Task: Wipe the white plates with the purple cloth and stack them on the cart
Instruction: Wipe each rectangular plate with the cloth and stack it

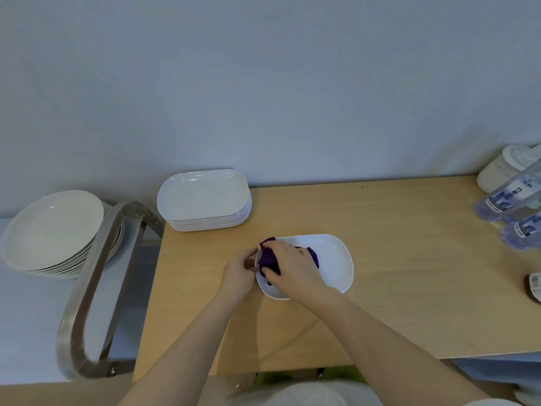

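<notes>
Purple cloth [270, 257], bunched up, lies in the left part of a white oblong plate [330, 259] that sits flat on the wooden table [395, 273] near the middle of the view. The right hand [292, 265] covers the cloth from above, fingers curled around it and pressing it onto the plate's inner surface. The left hand [238, 273] is at the plate's 9 o'clock edge, fingers pinching the rim there.

At 11 o'clock from the plate, at the table's far-left corner against the wall, stands a stack of white oblong plates [205, 199] of the same shape. Further out at 9 to 10 o'clock, beyond the table's edge, a stack of round white plates [54, 230] rests on the cart [26, 317], just behind the cart's curved metal handle [96, 273]. At 2 o'clock, along the table's right edge, lie plastic water bottles [510, 200] with blue labels, with a white object behind them that is too blurred to identify. At 3 o'clock a dark item with a barcode label [534, 287] is cut off by the frame edge.
</notes>
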Tool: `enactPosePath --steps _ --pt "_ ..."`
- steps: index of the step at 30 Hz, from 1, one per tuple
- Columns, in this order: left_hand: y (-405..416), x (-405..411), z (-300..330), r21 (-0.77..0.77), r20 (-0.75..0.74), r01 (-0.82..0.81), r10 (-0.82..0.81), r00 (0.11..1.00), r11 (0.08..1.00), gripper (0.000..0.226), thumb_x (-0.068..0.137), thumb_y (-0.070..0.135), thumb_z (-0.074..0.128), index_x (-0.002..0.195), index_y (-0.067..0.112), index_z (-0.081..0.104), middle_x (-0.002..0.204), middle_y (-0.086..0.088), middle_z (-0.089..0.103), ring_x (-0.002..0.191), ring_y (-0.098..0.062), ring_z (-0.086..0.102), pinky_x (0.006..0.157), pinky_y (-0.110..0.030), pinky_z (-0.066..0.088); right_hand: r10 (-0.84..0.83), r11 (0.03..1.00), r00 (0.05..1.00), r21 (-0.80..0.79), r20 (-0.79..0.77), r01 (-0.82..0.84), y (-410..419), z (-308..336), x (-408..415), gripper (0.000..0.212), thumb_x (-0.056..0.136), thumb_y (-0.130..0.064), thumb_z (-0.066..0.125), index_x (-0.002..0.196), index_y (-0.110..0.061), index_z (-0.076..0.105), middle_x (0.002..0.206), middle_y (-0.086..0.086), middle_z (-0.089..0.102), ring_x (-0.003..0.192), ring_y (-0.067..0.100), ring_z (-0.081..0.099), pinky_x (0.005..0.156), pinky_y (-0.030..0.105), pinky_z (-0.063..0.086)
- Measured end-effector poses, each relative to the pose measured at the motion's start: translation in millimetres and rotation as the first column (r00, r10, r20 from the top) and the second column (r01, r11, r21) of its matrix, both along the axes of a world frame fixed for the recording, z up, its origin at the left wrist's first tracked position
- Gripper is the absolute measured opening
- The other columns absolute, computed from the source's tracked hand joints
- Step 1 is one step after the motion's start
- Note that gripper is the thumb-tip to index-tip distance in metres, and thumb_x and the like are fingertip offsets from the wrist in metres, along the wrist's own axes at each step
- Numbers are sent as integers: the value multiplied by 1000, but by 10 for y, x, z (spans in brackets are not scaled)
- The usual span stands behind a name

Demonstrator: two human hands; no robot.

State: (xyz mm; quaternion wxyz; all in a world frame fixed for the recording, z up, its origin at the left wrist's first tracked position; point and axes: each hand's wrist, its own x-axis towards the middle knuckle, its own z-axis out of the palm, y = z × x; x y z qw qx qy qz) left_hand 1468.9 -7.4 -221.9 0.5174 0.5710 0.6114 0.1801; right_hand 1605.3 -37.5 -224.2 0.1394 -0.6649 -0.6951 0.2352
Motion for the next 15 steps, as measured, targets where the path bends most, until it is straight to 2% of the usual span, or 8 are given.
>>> enactPosePath --steps 3,5,8,10,15 --pt "-6 66 23 -10 -12 -13 13 1000 1000 38 88 -7 49 112 20 62 79 11 61 75 -6 58 66 -18 47 -101 994 994 -26 31 102 -52 -29 -79 61 89 -36 56 143 -16 36 142 1 43 129 22 41 101 34 34" --pt "6 98 42 -18 -44 -20 19 999 1000 40 83 -11 47 109 14 65 76 9 62 78 -17 61 70 -30 50 -119 992 990 -26 70 121 -55 -61 -146 52 87 -36 56 135 -18 45 133 1 50 123 24 45 96 33 36" --pt "52 122 34 -45 -90 -45 41 995 998 45 74 -17 43 92 16 67 71 3 63 74 -23 62 67 -35 53 -54 998 994 -32 97 57 -77 -52 -137 42 87 -38 55 127 -25 53 121 -5 58 114 22 48 90 32 35" --pt "72 116 26 -71 -78 -105 100 992 992 43 73 -17 43 81 18 66 73 -1 65 78 -28 65 73 -43 58 32 998 993 -54 114 -25 -114 -25 -93 40 89 -38 53 127 -26 54 122 -7 59 111 21 46 89 33 34" --pt "52 94 -30 -98 -34 -169 167 985 981 39 72 -13 52 74 23 66 79 -4 71 81 -28 68 79 -47 58 118 987 969 -132 217 -90 -271 62 17 34 89 -34 51 121 -24 57 119 -6 60 111 23 45 90 34 36"
